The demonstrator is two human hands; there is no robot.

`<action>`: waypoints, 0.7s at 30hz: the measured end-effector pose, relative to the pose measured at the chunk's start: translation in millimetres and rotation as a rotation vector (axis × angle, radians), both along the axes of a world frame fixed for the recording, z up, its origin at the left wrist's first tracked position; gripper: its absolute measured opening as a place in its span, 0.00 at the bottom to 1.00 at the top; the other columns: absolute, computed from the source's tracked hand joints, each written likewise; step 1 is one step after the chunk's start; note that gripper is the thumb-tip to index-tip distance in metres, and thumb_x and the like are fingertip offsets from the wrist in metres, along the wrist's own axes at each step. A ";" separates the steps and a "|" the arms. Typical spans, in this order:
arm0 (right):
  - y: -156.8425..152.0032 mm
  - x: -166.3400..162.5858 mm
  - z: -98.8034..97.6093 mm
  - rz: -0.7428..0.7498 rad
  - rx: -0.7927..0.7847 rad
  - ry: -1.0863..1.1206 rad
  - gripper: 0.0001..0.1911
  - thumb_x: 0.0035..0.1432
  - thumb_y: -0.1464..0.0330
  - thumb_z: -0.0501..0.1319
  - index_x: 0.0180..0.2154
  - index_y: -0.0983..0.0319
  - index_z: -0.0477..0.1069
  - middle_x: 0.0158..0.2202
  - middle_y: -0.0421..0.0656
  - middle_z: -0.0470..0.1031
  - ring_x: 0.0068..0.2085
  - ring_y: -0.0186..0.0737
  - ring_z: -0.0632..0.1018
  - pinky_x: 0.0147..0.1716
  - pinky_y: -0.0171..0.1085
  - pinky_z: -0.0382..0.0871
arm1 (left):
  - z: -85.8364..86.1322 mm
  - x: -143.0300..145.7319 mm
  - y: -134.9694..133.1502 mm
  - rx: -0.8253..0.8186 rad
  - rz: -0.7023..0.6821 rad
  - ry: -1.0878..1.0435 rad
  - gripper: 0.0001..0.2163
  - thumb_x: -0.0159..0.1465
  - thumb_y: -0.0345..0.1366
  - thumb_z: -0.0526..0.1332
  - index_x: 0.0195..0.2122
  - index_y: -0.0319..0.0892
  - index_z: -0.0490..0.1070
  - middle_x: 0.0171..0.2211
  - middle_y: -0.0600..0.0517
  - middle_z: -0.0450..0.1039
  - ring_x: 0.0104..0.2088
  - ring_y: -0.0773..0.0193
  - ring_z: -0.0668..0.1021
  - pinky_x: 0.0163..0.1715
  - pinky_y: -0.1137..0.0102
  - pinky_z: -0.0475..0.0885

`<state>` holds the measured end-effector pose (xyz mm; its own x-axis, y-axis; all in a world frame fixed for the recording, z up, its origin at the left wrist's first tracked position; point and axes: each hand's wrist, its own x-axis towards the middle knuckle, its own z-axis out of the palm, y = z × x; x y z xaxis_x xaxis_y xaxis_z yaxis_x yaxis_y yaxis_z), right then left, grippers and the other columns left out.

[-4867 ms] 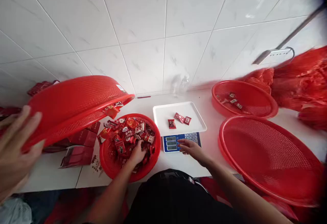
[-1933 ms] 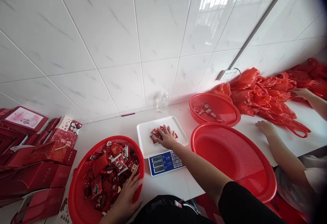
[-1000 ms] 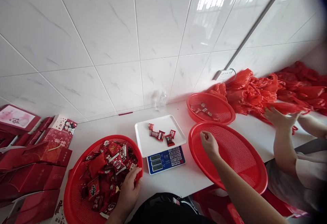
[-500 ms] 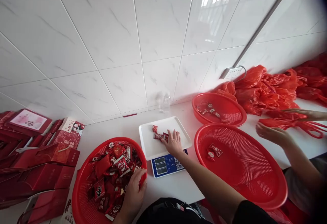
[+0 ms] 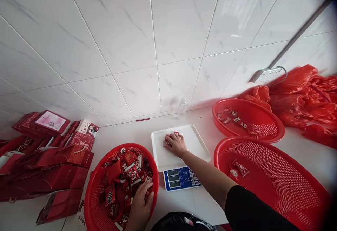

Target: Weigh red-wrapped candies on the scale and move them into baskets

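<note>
Over a white scale tray (image 5: pixel 196 146), my right hand (image 5: pixel 177 144) has its fingers curled round several red wrapped candies (image 5: pixel 167 142), mostly hidden under the hand. The tray sits on a scale with a blue panel (image 5: pixel 181 177) of displays and keys. My left hand (image 5: pixel 140 201) rests on the right side of a round red basket (image 5: pixel 89 197), just inside its rim. Its thumb and fingers are apart and lie over red wrapped sweets (image 5: pixel 122 175), which heap in that basket.
Right of the scale, a large red basket (image 5: pixel 263 175) holds a few sweets, and a smaller red basket (image 5: pixel 250 124) stands behind it. Red gift boxes (image 5: pixel 58 164) stack up at left. A clear bottle (image 5: pixel 182 109), power strip (image 5: pixel 268 73) and red plastic bags (image 5: pixel 302 97) are near the wall.
My right hand has gathered the candies that lay loose on the tray. My left hand has shifted slightly inward over the sweets. The view has turned left; another person's hands left view.
</note>
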<state>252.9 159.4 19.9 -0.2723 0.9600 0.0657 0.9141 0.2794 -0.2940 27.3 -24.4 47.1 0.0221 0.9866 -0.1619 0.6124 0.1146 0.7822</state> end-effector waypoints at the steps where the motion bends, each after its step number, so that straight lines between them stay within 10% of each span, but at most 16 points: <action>1: -0.6 0.8 -0.8 0.000 0.011 0.022 0.22 0.57 0.51 0.50 0.51 0.52 0.64 0.50 0.47 0.67 0.51 0.49 0.65 0.50 0.50 0.52 | 0.8 0.9 0.8 0.001 -0.004 0.001 0.18 0.59 0.44 0.54 0.45 0.41 0.72 0.49 0.43 0.71 0.51 0.53 0.71 0.52 0.56 0.66; 12: -14.2 29.3 7.4 -0.268 0.042 0.351 0.21 0.57 0.52 0.50 0.42 0.60 0.68 0.39 0.47 0.73 0.36 0.41 0.74 0.33 0.36 0.65 | 14.0 4.3 2.4 0.101 -0.082 0.116 0.15 0.61 0.36 0.52 0.47 0.43 0.70 0.49 0.45 0.70 0.52 0.57 0.70 0.53 0.57 0.64; 16: -56.1 76.6 21.8 -0.543 0.206 0.612 0.26 0.50 0.47 0.54 0.40 0.61 0.70 0.34 0.46 0.75 0.34 0.43 0.74 0.32 0.38 0.66 | 4.9 -15.0 6.8 0.163 0.060 0.252 0.19 0.60 0.35 0.53 0.53 0.44 0.64 0.57 0.45 0.60 0.59 0.55 0.60 0.57 0.54 0.58; 21: -117.1 157.1 25.9 -0.814 0.185 0.353 0.32 0.46 0.45 0.54 0.43 0.63 0.70 0.39 0.54 0.73 0.41 0.55 0.73 0.36 0.48 0.65 | -4.9 -29.3 15.6 0.094 -0.025 0.390 0.29 0.56 0.37 0.59 0.59 0.46 0.55 0.63 0.46 0.46 0.63 0.49 0.48 0.58 0.51 0.52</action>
